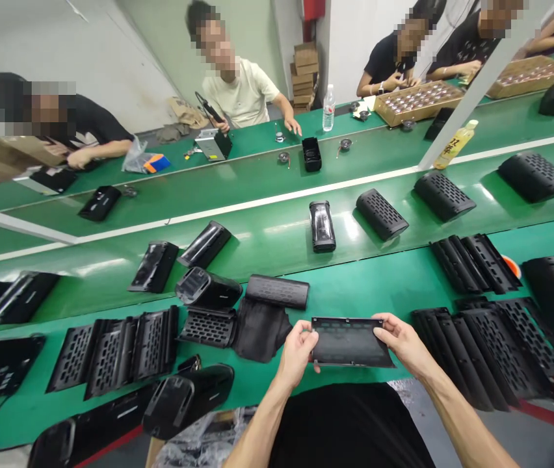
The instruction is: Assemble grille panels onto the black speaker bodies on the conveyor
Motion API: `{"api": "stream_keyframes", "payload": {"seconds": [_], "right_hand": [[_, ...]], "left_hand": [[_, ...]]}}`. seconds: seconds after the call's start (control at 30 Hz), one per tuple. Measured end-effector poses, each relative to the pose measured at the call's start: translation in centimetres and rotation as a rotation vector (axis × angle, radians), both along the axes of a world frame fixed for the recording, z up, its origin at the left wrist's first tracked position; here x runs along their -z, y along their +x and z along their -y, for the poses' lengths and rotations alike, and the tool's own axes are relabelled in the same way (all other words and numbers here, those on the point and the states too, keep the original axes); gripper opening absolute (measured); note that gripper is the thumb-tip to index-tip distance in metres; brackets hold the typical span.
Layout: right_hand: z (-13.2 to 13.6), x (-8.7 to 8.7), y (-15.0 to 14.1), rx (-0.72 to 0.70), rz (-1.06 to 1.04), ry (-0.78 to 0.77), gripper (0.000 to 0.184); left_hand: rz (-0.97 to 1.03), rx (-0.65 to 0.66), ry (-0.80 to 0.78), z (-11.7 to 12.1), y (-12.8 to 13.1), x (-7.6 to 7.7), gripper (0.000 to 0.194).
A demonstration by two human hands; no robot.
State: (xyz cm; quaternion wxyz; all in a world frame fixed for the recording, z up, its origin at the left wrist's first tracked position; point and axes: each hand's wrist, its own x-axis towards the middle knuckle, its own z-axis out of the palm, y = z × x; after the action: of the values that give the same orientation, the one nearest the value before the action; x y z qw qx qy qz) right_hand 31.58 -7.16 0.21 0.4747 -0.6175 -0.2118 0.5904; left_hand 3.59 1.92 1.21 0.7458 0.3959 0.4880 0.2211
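Observation:
A black speaker grille panel (350, 344) is held level before my body, its hollow inner side up, with dark mesh over the slots. My left hand (300, 346) pinches its left end, thumb on top. At the opposite end my right hand (398, 335) grips the upper right corner between thumb and fingers. Just left of the panel lies a pile of black mesh cloth (260, 328). Behind the cloth sits a slotted grille cover (277, 291), next to a black speaker housing (207, 287). One more slotted grille (207, 327) rests in front of that housing.
Stacked grilles (476, 357) stand at right; others (116, 351) fill the left. A green conveyor belt (267, 221) carries speaker housings (322, 226) and grilles. Across it, several people work near a water bottle (328, 109), a cardboard tray (418, 101) and a slanted white post (472, 84).

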Motion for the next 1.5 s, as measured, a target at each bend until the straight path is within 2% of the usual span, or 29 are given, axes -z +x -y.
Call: {"api": "stream_keyframes", "payload": {"seconds": [0.23, 0.47, 0.7, 0.97, 1.2, 1.5], "right_hand": [[0.3, -1.2, -1.9, 0.018, -0.051, 0.026, 0.049], [0.4, -1.2, -2.7, 0.018, -0.029, 0.037, 0.050], [0.5, -1.4, -3.0, 0.020, -0.017, 0.057, 0.049], [0.8, -0.4, -2.4, 0.005, -0.029, 0.107, 0.050], [0.3, -1.0, -2.5, 0.019, -0.019, 0.108, 0.051], [-0.6, -0.9, -2.3, 0.033, -0.008, 0.099, 0.050]], "left_hand": [[0.015, -0.068, -0.005, 1.3, -1.7, -1.5, 0.046], [0.028, -0.099, 0.000, 1.8, -2.2, -2.3, 0.050], [0.043, -0.113, 0.005, 2.1, -2.8, -2.2, 0.050], [0.104, -0.081, 0.018, 1.8, -2.9, -2.3, 0.050], [0.133, -0.086, 0.012, 1.4, -2.9, -2.0, 0.051], [0.139, -0.105, 0.016, 0.6, -2.9, -1.4, 0.048]]}}
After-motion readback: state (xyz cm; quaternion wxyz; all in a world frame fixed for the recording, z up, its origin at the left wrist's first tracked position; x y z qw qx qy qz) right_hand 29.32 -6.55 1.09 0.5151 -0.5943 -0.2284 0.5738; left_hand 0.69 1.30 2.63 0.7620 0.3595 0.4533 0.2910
